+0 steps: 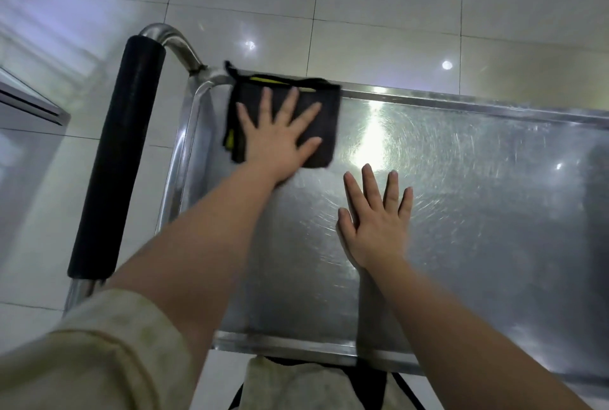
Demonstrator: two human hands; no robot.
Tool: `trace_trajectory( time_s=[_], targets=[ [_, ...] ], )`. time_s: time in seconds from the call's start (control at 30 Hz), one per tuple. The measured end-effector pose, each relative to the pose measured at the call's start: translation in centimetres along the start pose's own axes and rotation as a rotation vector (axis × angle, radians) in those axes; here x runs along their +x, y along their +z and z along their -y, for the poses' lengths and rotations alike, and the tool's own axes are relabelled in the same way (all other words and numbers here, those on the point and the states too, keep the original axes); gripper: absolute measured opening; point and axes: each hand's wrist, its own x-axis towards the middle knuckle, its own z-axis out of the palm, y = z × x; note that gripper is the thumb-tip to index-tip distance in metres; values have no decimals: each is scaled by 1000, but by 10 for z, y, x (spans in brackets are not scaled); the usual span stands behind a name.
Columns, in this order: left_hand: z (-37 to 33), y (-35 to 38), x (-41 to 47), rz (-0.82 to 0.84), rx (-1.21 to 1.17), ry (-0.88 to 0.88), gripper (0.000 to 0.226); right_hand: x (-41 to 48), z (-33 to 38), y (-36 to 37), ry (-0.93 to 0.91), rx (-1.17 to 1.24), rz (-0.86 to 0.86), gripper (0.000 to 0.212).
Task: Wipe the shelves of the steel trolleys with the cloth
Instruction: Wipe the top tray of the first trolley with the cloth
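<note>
While the cloth [329, 103] is lying against the far rim at the shelf's [478, 212] eleven o'clock corner, bare steel is stretching toward three o'clock. The left hand [280, 136] is pressing the cloth, fingers spread; the right hand [379, 225] is resting flat, holding nothing.

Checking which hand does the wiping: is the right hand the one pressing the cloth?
No: the left hand presses the dark cloth flat, while the right hand lies on the bare steel shelf.

The left hand [280, 136] pressed flat, fingers spread, on a dark cloth [324, 126] in the far left corner of the steel shelf [478, 212]; the right hand [375, 221] lay flat on bare steel nearby, beside the black handle [115, 159]
</note>
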Motion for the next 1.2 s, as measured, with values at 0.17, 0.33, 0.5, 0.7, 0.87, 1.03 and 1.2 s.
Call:
trace_trajectory(
  time_s=[0.17, 0.33, 0.5, 0.7, 0.87, 1.03, 1.2],
  targets=[
    [-16, -1, -6, 0, 35, 104, 69, -1, 0, -2, 4, -25, 19, 60],
    [83, -1, -26, 8, 12, -181, 72, -3, 3, -5, 8, -8, 36, 60],
    [77, 11, -87, 66, 18, -127, 70, -1, 4, -3, 17, -2, 45, 61],
    [48, 52, -255, 126, 6, 1, 71, 0, 4, -3, 1, 63, 14, 60],
    [58, 63, -312, 162, -2, -92, 74, -3, 1, -5, -34, 52, 38, 61],
    [53, 62, -301, 169, -11, -84, 76, -20, -46, -16, -320, 32, 93, 66],
    [13, 64, -294, 178, -22, -111, 78, -56, -78, -9, 30, -36, 107, 67]
  ],
)
